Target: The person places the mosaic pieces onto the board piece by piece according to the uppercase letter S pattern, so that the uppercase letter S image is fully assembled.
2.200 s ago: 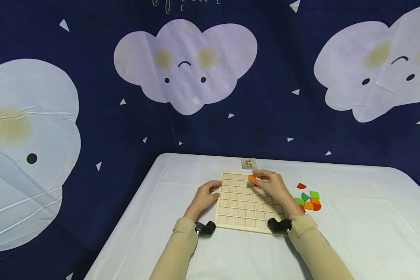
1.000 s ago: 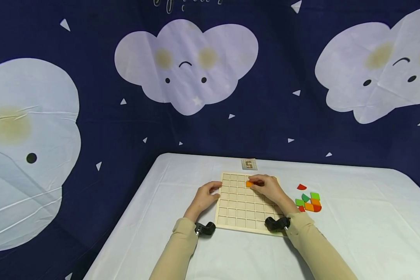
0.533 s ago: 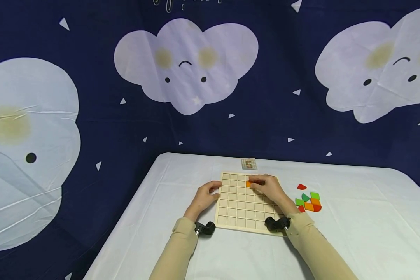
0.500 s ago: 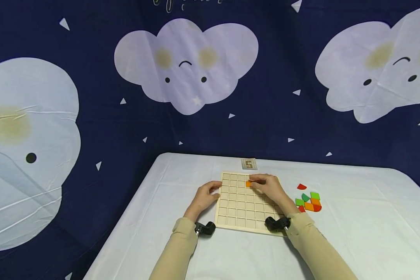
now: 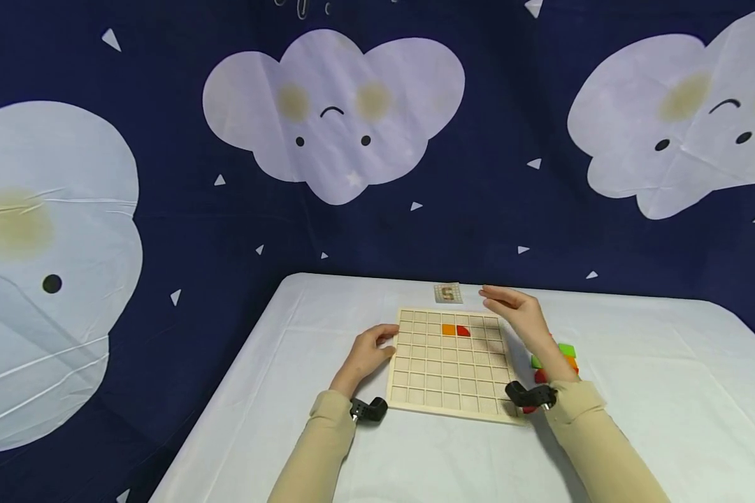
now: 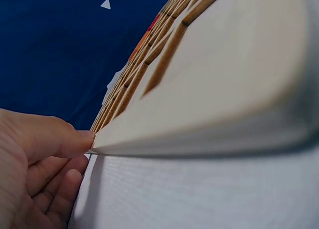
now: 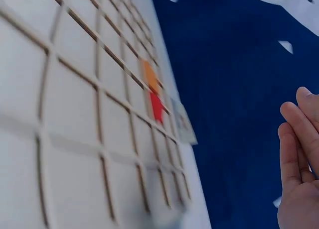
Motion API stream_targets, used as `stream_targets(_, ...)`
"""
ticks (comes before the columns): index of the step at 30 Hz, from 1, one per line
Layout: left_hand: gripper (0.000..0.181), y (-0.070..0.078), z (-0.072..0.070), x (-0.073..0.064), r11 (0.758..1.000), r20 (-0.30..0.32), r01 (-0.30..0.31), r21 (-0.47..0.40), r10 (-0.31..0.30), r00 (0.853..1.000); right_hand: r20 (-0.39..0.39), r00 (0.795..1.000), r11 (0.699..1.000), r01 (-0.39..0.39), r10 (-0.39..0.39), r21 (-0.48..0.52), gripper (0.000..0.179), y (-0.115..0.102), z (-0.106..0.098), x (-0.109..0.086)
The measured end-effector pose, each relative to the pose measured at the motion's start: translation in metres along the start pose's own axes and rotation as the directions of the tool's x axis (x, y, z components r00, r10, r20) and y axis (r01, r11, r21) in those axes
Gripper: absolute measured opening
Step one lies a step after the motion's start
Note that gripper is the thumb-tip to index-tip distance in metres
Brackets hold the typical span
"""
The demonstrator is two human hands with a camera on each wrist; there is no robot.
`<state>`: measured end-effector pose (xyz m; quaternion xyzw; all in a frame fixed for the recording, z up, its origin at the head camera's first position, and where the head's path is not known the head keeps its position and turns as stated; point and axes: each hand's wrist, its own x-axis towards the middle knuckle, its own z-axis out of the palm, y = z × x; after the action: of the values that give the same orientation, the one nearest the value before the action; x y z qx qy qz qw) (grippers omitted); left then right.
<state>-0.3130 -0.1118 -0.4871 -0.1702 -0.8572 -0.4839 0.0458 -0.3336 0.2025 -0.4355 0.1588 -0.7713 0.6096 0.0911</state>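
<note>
While left hand (image 5: 365, 356) rests ungripping against grid board (image 5: 434, 383)'s left edge and empty, relaxed right hand (image 5: 523, 314) hovers by its far right corner, orange tile (image 5: 449, 330) and red tile (image 5: 463, 331) near its far edge look light, stiff, best side-pinched.

board (image 5: 420, 363): beige, gridded | square tile (image 5: 449, 330): orange | rounded tile (image 5: 463, 331): red | backdrop (image 5: 491, 209): navy, cloud-patterned

Right hand (image 5: 521, 314) lifted away, orange tile (image 5: 449, 330) released
</note>
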Motion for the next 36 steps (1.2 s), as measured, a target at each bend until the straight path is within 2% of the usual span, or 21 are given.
stream_targets(4,0.041,0.000,-0.001,0.000,1.000,0.003,-0.005,-0.001,0.005,1.000,-0.079,0.997,0.999,-0.011,0.008,-0.030,0.041,-0.001,-0.025,-0.008)
stream_targets(8,0.041,-0.001,-0.001,0.000,1.000,0.006,-0.016,0.003,0.016,1.000,-0.130,0.991,0.999,-0.019,0.013,-0.045,0.043,0.007,-0.046,-0.017)
stream_targets(10,0.040,-0.001,0.000,-0.001,1.000,0.004,-0.019,0.002,0.019,1.000,-0.133,0.991,0.999,0.001,0.004,0.040,0.042,0.025,-0.059,-0.017)
stream_targets(13,0.040,-0.001,0.001,0.000,1.000,0.003,-0.017,0.000,0.017,1.000,-0.155,0.988,0.999,-0.004,0.011,0.044,0.044,0.034,-0.070,-0.022)
stream_targets(15,0.040,-0.001,0.001,0.000,1.000,0.002,-0.015,-0.002,0.015,1.000,-0.170,0.985,0.999,-0.004,0.011,0.045,0.044,0.035,-0.073,-0.025)
stream_targets(17,0.040,-0.001,0.000,0.000,1.000,0.002,-0.015,-0.001,0.015,1.000,-0.206,0.978,0.998,-0.050,0.041,-0.040,0.046,0.021,-0.069,-0.032)
stream_targets(23,0.040,0.000,0.000,0.000,1.000,0.006,-0.006,-0.003,0.006,1.000,-0.227,0.967,0.992,-0.125,0.115,-0.034,0.049,0.015,-0.069,-0.040)
stream_targets(26,0.040,0.001,0.000,-0.001,1.000,0.007,-0.002,-0.001,0.002,1.000,-0.243,0.962,0.991,-0.130,0.124,-0.007,0.048,0.019,-0.070,-0.042)
stream_targets(30,0.040,0.002,0.000,-0.001,1.000,0.010,-0.001,0.005,0.001,1.000,-0.291,0.944,0.987,-0.155,0.157,0.031,0.048,0.027,-0.070,-0.046)
stream_targets(33,0.040,0.002,0.000,-0.001,1.000,0.014,0.007,0.006,-0.007,1.000,-0.309,0.932,0.981,-0.191,0.189,0.025,0.048,0.036,-0.069,-0.049)
stream_targets(36,0.040,0.001,0.000,-0.001,1.000,0.014,0.008,0.003,-0.008,1.000,-0.315,0.930,0.980,-0.199,0.186,-0.008,0.050,0.042,-0.070,-0.051)
